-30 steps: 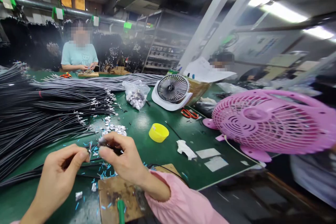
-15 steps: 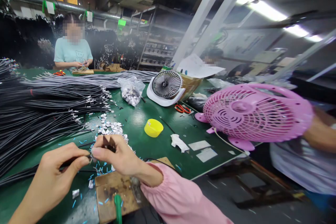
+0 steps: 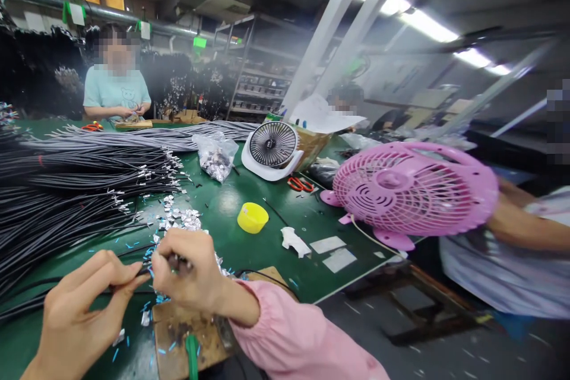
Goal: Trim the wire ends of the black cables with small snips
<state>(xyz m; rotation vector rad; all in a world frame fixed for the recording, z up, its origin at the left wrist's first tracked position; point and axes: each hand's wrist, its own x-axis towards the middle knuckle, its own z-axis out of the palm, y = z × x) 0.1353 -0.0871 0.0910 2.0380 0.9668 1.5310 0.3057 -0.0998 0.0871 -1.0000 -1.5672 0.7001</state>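
Note:
Between the thumb and fingers of my left hand (image 3: 84, 306) is the end of a thin black cable (image 3: 145, 268). My right hand (image 3: 189, 267), in a pink sleeve (image 3: 294, 323), is closed right beside that cable end, its fingertips nearly meeting those of the left. A small dark metal tool shows partly inside the right hand; its kind is hidden by the fingers. Below the hands lies a stained wooden block (image 3: 171, 338) with a green handle-like piece (image 3: 192, 353) on it. Blue bits (image 3: 162, 298) and crumpled silver foil scraps (image 3: 187, 218) are strewn around.
Bundles of black cables (image 3: 75, 190) fill the left side, with grey cables (image 3: 164, 138) behind. A clear bag (image 3: 217, 157), white fan (image 3: 272, 145), orange-handled scissors (image 3: 300, 184), yellow ring (image 3: 252, 218) and pink fan (image 3: 414, 190) stand around. A co-worker (image 3: 116, 89) sits opposite; another person's arm (image 3: 525, 225) is at right.
The view has shifted slightly, so the surroundings sit further left. My right hand has turned, and the dark tool in it shows less. The left hand still pinches the cable.

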